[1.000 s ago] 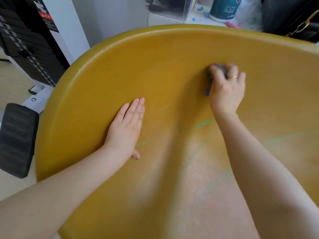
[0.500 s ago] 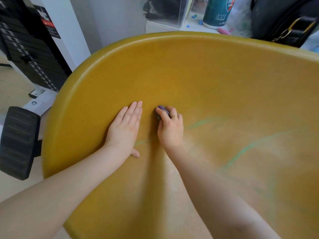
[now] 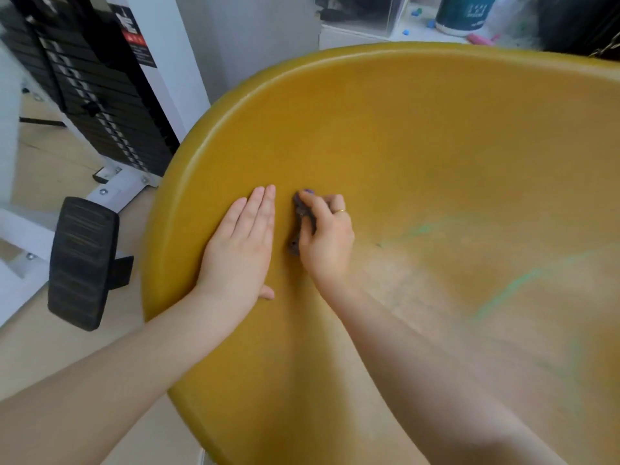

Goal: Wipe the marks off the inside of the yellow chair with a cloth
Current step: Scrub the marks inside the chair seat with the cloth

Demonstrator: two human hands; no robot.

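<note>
Hands are seen from above inside the yellow chair (image 3: 385,135), whose curved shell fills most of the head view. The left hand (image 3: 240,245) is laid flat on the inner wall near the left rim, its fingers (image 3: 265,209) held straight and pressed together, the thumb tucked below the palm. Nothing is held by it.

Just beside it, to the right, the right hand (image 3: 327,241) is curled round a small dark purple cloth (image 3: 300,226), which is bunched up and pressed against the chair's inner surface. Most of the cloth is hidden under the fingers; only a narrow crumpled strip is shown along the hand's left edge. A thin ring (image 3: 340,211) is worn on one finger of this hand. The two hands are close but a narrow strip of yellow surface is seen between them.

Green marks (image 3: 523,281) are seen on the inside of the chair, well to the right of the cloth: one faint streak higher up and a longer, clearer one lower down. The surface around them looks paler and smeared.

Outside the chair, on the left, a black padded block (image 3: 82,263) and a white frame with a black weight stack (image 3: 100,105) are seen on the pale floor. Behind the chair's rim, a dark teal canister (image 3: 464,11) is placed on a white surface.
</note>
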